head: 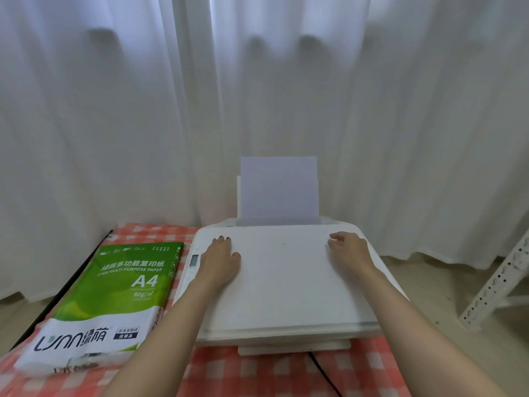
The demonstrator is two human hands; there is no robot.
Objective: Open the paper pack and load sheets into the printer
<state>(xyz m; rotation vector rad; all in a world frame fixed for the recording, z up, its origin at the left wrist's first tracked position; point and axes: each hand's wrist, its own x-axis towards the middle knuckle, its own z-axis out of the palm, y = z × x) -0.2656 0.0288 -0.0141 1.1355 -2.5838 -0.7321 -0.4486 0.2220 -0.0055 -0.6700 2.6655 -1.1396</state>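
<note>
My printer (286, 282) is plain white, with a small grey screen (194, 260) on its left side. The sheets (279, 190) at its far end are white with a faint lilac-blue cast. On the left, the paper pack (114, 293) is bright green at its far part, passing through lighter leafy green to white at its near end. Its lettering is white on the green and dark navy on the white, with a small black label. The tablecloth (286, 373) is checked coral red and white. The nails of my left hand (221, 260) are dark. The near cable (317, 365) is black. The far curtain (143, 110) is plain white, as is the holed rack (495, 282) at the right.
</note>
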